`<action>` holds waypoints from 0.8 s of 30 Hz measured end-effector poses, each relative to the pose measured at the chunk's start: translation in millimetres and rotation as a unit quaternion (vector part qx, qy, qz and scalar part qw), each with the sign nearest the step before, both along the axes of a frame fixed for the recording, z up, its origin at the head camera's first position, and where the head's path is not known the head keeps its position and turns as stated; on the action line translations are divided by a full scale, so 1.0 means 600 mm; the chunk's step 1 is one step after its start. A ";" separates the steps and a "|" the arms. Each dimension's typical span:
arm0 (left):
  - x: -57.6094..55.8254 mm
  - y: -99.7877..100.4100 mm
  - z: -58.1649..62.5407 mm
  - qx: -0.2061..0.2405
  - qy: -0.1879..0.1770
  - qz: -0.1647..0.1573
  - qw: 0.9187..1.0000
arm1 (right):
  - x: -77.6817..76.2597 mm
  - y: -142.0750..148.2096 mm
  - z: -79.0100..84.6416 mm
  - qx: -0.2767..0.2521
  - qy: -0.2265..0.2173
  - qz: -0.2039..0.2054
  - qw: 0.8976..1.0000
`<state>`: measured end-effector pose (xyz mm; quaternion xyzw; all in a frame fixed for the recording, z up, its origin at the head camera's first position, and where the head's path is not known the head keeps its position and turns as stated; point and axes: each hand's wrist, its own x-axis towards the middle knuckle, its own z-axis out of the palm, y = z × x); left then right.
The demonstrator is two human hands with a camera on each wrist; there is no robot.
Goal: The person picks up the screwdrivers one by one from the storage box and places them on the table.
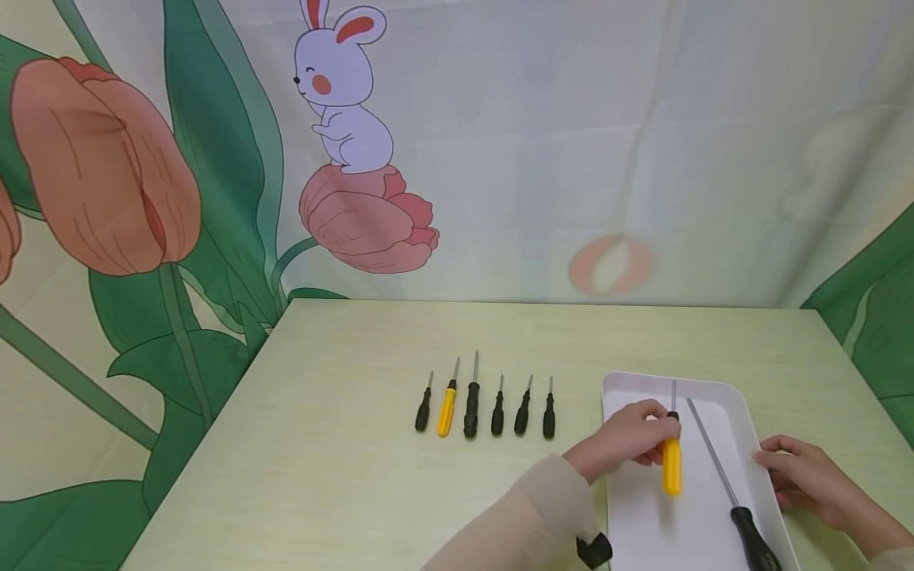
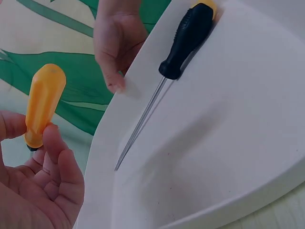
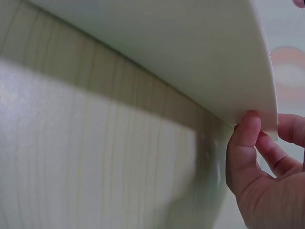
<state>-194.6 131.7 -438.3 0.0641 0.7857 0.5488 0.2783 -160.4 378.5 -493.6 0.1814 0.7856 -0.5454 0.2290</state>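
Observation:
My left hand (image 1: 631, 432) pinches a yellow-handled screwdriver (image 1: 672, 468) near the top of its handle, above the white tray (image 1: 635, 523). Its shaft points toward the back of the table. In the left wrist view thumb and fingertips hold the yellow handle (image 2: 45, 98). Inside the tray, along its right side, lies a long screwdriver (image 1: 750, 535) with a black handle; its yellow end cap shows in the left wrist view. At the tray's right edge, my right hand (image 1: 814, 480) holds the rim, thumb against the outer wall (image 3: 200, 62) in the right wrist view.
Left of the tray, several smaller screwdrivers lie in a row on the pale wood table (image 1: 321, 476), mostly black-handled (image 1: 471, 412), one yellow (image 1: 447, 408). A printed cloth (image 1: 535, 143) with tulips and a rabbit hangs behind the table.

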 end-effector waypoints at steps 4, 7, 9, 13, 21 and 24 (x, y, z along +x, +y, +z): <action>-0.010 -0.005 -0.001 0.030 -0.010 0.018 0.999 | -0.002 -0.001 0.002 0.005 -0.008 0.000 1.000; -0.018 -0.009 -0.002 0.046 -0.014 0.031 0.998 | -0.003 -0.002 0.003 0.009 -0.012 -0.001 1.000; -0.023 -0.012 -0.002 0.053 -0.017 0.041 0.998 | -0.004 -0.001 0.003 0.010 -0.014 0.000 1.000; -0.033 -0.018 -0.001 0.063 -0.022 0.056 0.996 | -0.003 -0.001 0.002 0.008 -0.011 0.001 1.000; -0.050 -0.034 0.001 0.089 -0.030 0.071 0.993 | -0.002 0.000 0.001 0.006 -0.008 0.001 1.000; -0.058 -0.041 -0.001 0.089 -0.029 0.074 0.993 | -0.003 0.000 0.001 0.008 -0.009 0.002 1.000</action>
